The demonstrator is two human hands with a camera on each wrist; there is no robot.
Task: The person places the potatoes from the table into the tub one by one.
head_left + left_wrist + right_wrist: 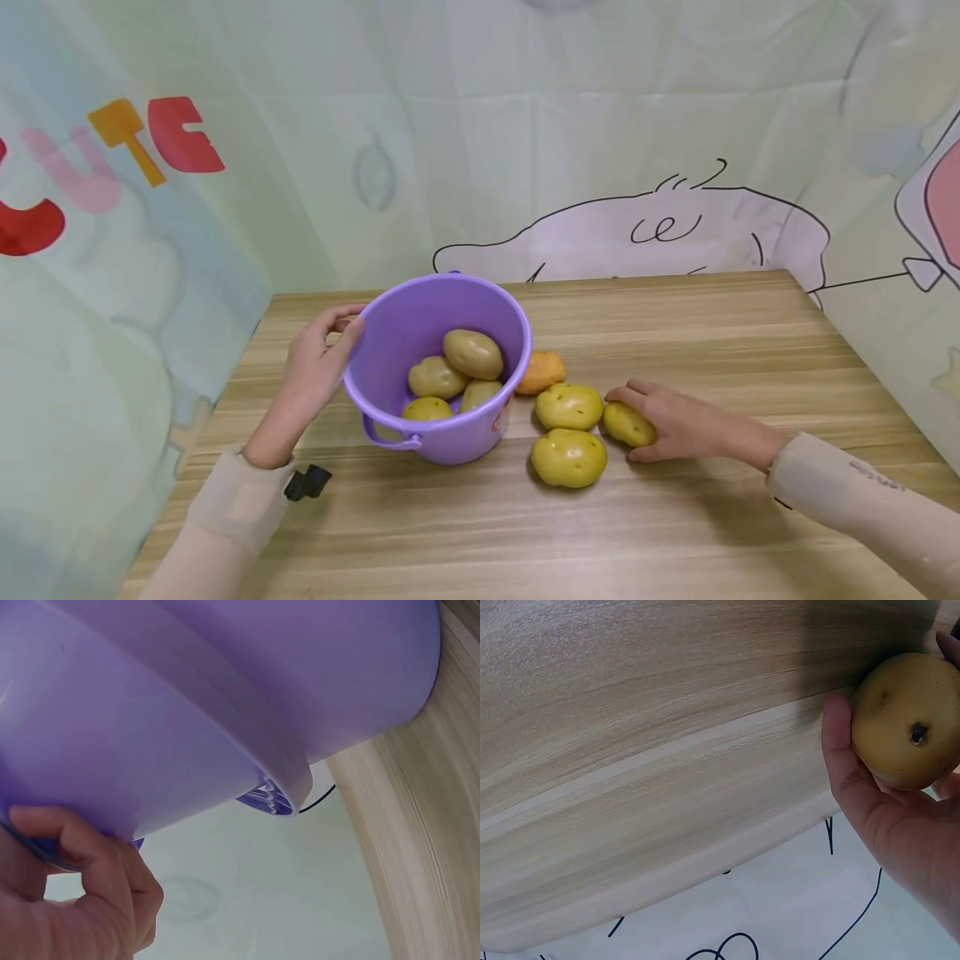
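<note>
A purple bucket [457, 442] stands tilted toward me on the table, with several potatoes [472, 354] lying inside. My left hand [318, 362] grips its rim on the left side; in the left wrist view the thumb and fingers [105, 870] curl over the edge. On the right, my right hand [678, 421] holds a yellow potato [628, 423] between thumb and fingers, low over the wood. The right wrist view shows this potato [907, 724] with a dark spot on its end. Two more yellow potatoes, one behind [568, 407] and one in front [568, 458], lie between bucket and right hand.
An orange-yellow lumpy item [542, 372] lies against the bucket's right side, partly hidden by it. The wooden table [420, 542] ends at a printed cloth backdrop [315, 167] behind and to the left. A small black clip-like piece [307, 482] sits at the left cuff.
</note>
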